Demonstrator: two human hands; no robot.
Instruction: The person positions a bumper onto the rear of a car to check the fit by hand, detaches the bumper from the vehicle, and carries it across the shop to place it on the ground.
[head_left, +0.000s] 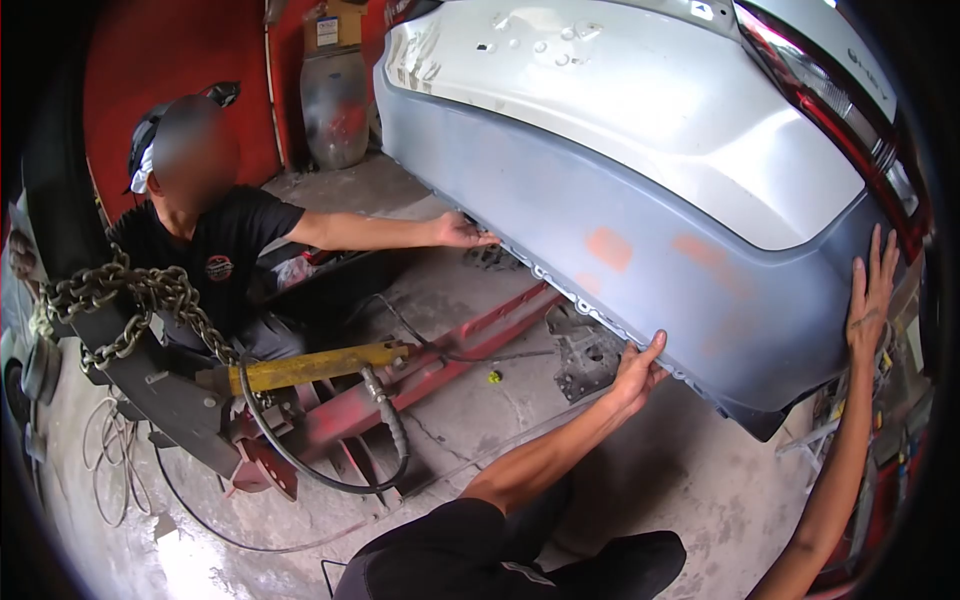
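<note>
A car's rear bumper (480, 165), silver above and grey below with orange-pink patches, spans the upper right. My left hand (640, 378) grips its lower edge, thumb on the outer face and fingers partly hidden beneath. Flat against the bumper's right corner, below the red tail light (830, 100), lies my right hand (872, 300) with fingers stretched out. Further left, a co-worker's hand (465, 231) touches the same lower edge.
A co-worker in a black shirt (215, 245) crouches at left. Between us are a heavy chain (130, 295), a yellow hydraulic cylinder (320, 366), a red beam (450, 345) and a black hose (330, 487). A dark metal part (588, 350) lies under the bumper.
</note>
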